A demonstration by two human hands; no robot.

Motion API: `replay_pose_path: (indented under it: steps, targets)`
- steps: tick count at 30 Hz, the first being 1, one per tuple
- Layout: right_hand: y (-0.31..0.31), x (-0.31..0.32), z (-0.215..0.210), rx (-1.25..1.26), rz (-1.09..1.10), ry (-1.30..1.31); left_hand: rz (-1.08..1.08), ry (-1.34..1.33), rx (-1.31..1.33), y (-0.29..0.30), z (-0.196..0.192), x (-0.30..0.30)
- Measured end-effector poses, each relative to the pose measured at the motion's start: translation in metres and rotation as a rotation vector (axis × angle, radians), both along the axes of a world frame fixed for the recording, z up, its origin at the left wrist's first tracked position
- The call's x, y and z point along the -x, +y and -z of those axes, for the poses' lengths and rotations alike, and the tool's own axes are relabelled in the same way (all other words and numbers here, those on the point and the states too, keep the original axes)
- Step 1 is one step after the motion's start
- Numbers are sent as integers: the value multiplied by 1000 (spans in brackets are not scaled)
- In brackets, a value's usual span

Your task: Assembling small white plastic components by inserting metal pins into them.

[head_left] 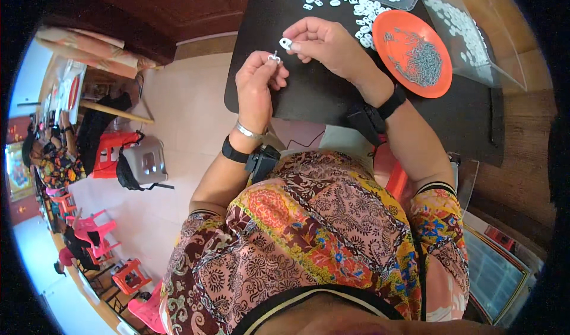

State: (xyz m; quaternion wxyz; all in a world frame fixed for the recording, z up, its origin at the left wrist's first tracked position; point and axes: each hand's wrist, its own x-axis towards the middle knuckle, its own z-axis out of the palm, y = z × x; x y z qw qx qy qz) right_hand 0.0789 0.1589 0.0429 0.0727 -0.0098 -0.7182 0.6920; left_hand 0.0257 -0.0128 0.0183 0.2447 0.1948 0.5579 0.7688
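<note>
Above the dark table, my left hand [256, 84] pinches a small white plastic piece [274, 58] between thumb and fingertips. A thin metal pin stands up out of that piece. Just to the right, my right hand [325, 45] is closed on another small white plastic part [285, 43] with a hole in it. The two parts are close together but apart. Beyond my right wrist lies an orange plate [387, 33] holding a heap of small grey metal pins [425, 64]; whether they are nails or screws is too small to tell.
Loose white plastic pieces [367, 14] lie on the dark table [320, 94] left of the plate. A clear tub [409, 1] with more sits at the far edge, and a clear sheet or box [504, 68] stands on the right. Stools [144, 160] and other people are off left.
</note>
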Motion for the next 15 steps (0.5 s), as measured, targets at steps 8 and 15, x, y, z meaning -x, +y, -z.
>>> replay_pose_path:
  steps: [8,15]
  targets:
    - [-6,-2,-5,-126,-10,79,-16,26,14,2,2,1]
    - [-5,-1,-1,-183,-7,104,-21,43,63,4,-2,-1]
